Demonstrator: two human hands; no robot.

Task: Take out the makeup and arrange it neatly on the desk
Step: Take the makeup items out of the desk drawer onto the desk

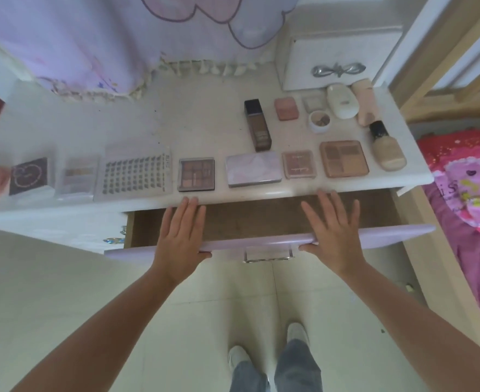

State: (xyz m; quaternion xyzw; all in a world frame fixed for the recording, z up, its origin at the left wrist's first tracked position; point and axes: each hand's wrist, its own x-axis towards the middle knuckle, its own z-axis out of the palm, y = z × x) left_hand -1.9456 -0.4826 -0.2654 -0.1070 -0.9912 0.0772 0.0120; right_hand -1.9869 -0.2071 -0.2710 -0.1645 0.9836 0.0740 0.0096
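Clearly the drawer point(261, 219) is what the coming move turns on: it stands pulled out beneath both hands, its long axis running from one hand to the other, and the part of its brown floor that shows holds nothing. The left hand point(181, 232) and right hand point(333, 230) lie flat over its lilac front rail point(250, 241), fingers straight and pointing away from the person, thumbs hooked under the rail; neither holds any makeup. Both sit equally near, so a push to close it looks likely, as a judgement only.

Beyond the fingertips the white surface point(120, 128) carries the makeup: a near row of palettes point(196, 170) just past the hands, with a dark foundation bottle point(258, 124) and a pale bottle point(387, 147) farther off. A pink bed point(465, 176) lies outside the right hand.
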